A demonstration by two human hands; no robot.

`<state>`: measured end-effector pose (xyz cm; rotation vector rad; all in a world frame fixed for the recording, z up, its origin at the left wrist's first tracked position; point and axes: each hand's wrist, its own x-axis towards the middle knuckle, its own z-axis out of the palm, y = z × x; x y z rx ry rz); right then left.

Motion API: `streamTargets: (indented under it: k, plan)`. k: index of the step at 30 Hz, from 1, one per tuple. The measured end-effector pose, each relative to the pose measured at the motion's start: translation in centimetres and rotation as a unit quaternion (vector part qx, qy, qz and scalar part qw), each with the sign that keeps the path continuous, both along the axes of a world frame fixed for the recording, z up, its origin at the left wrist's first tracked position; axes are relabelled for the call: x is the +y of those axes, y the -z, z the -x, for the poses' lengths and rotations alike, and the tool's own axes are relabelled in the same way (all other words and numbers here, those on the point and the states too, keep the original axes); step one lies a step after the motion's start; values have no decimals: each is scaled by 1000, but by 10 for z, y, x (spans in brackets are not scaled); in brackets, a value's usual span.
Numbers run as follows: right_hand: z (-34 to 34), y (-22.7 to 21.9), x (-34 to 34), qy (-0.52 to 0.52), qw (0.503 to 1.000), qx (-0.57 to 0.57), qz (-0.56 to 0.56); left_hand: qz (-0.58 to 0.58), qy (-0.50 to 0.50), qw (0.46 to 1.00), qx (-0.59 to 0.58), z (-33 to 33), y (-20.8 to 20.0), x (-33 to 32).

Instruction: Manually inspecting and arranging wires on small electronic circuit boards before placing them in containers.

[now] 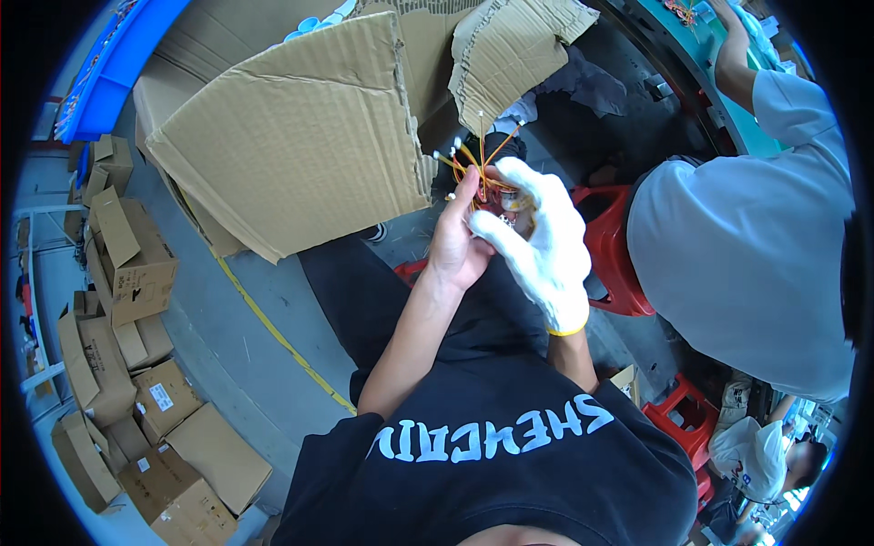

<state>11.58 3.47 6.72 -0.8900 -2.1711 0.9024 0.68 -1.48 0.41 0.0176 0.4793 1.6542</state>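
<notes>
Above my lap, both hands are together around a bunch of orange and yellow wires with small white ends that fan out upward. My left hand is bare and closed on the wires from the left, its thumb pointing up along them. A white knitted glove with a yellow cuff covers my right hand, whose thumb and fingers curl about the lower part of the same bunch. Between the hands show reddish wires and a small whitish and metallic part; its exact kind is unclear and partly hidden by the fingers.
A big open cardboard box stands just ahead, its flaps bent outward. On the right a co-worker sits on a red stool at a green table. Several cartons are piled left, below a blue bin.
</notes>
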Motion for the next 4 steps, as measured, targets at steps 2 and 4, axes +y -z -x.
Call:
streamTargets:
  k: [2, 4]
  plan:
    - [-4, 0, 2, -13, 999, 35, 5, -8, -36, 999, 4, -7, -7, 4]
    - [-13, 4, 8, -38, 994, 102, 16, -18, -37, 998, 44, -6, -3, 8]
